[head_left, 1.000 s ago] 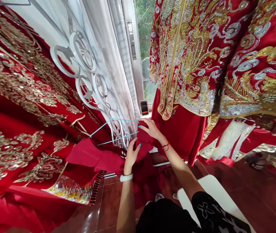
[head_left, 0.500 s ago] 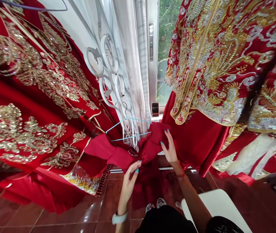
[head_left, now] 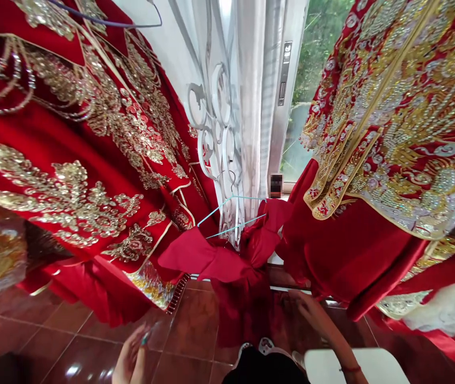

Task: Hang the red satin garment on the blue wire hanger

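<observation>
Head camera looks down on two bare hands; the left hand (head_left: 129, 354) is low, near the bottom edge, loose and half curled, with blue-green paint on a nail; it holds nothing that I can see, and shows against the shiny red-brown floor tiles (head_left: 195, 314). The right hand (head_left: 309, 310) looks let go too, its fingers loosely bent and a bit dark; nothing shows in its grip, and one red string (head_left: 350, 369) goes round the wrist.

Higher up, between the hands and apart from both, one plain dark red dress (head_left: 225, 264) hangs on one thin light blue hanger (head_left: 216, 210); its cloth looks smooth, with wide flaps at the top; one curved hook tops the hanger, in front of a white metal frame (head_left: 222, 122) where four big rings show; I cannot tell what the hook hangs on.

On the left hang red clothes (head_left: 79, 176) with gold beads in leafy shapes; on the right hangs a red and gold jacket (head_left: 387, 117), thick with beads, over a plain red skirt (head_left: 343, 245); one purple hanger (head_left: 111, 24) is at the top; two pale shoes (head_left: 266, 345) and one white stool (head_left: 361, 362) are at the bottom.
</observation>
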A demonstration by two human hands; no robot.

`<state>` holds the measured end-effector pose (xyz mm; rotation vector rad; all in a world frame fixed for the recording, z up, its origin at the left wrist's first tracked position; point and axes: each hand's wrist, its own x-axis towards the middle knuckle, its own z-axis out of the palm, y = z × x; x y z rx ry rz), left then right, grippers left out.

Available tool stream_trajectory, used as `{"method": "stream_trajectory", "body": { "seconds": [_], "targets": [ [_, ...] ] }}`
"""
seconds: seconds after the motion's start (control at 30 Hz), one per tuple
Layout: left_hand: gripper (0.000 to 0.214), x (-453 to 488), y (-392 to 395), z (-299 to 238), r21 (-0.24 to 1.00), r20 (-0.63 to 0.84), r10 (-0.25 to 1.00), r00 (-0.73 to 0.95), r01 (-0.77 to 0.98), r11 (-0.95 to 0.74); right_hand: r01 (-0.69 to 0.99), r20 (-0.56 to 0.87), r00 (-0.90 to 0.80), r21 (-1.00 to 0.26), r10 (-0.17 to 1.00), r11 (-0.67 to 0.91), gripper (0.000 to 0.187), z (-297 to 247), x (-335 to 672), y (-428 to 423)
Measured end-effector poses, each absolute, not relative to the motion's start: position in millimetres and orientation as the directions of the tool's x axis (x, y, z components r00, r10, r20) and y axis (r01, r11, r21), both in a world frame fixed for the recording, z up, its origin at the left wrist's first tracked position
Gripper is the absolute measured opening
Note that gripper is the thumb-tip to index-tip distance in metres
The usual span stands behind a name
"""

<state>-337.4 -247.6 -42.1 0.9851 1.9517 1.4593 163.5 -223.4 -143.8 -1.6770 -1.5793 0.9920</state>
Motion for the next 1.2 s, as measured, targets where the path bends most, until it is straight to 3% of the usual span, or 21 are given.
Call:
{"method": "stream_trajectory", "body": {
  "seconds": [0.13, 0.23, 0.37, 0.47, 0.57, 0.77, 1.0, 1.2],
  "targets": [
    [0.062, -271.0, -196.5, 10.9, 0.899, 0.344, 0.737, -0.582, 0.43, -0.08, 0.514, 0.191, 0.06, -0.847, 0.98, 0.134, 0.048, -92.2, 137.3, -160.4],
    [0.069, -211.4, -147.9, 51.8, 0.705, 0.591, 0.703, -0.396, 0.677, -0.211, 0.543, 0.451, 0.24, -0.797, 0.86, 0.266, 0.056, -40.2, 110.5, -112.7],
    [0.071, -171.9, -88.9, 84.4, 0.555, 0.617, 0.713, -0.332, 0.826, -0.096, 0.716, 0.618, 0.342, -0.659, 0.708, 0.229, 0.069, 28.0, 85.6, -52.9],
    [0.046, -173.8, -67.5, 87.6, 0.465, 0.59, 0.756, -0.283, 0.885, -0.031, 0.793, 0.586, 0.352, -0.601, 0.73, 0.101, 0.054, 54.5, 83.2, -21.3],
    [0.038, -185.4, -66.5, 82.0, 0.385, 0.636, 0.743, -0.206, 0.92, -0.075, 0.809, 0.569, 0.285, -0.575, 0.772, 0.125, 0.04, 58.9, 93.0, -8.2],
    [0.035, -191.8, -70.9, 80.7, 0.363, 0.652, 0.724, -0.224, 0.931, -0.039, 0.842, 0.567, 0.137, -0.499, 0.812, 0.206, 0.045, 61.7, 110.4, -16.1],
    [0.03, -190.8, -67.5, 95.8, 0.39, 0.574, 0.752, -0.324, 0.916, 0.097, 0.915, 0.375, 0.166, -0.405, 0.912, 0.0, 0.043, 91.4, 117.6, -19.1],
    [0.032, -202.0, -72.0, 102.7, 0.353, 0.557, 0.782, -0.28, 0.932, 0.082, 0.931, 0.244, 0.218, -0.342, 0.945, -0.126, 0.043, 106.5, 134.7, -1.1]
  ]
}}
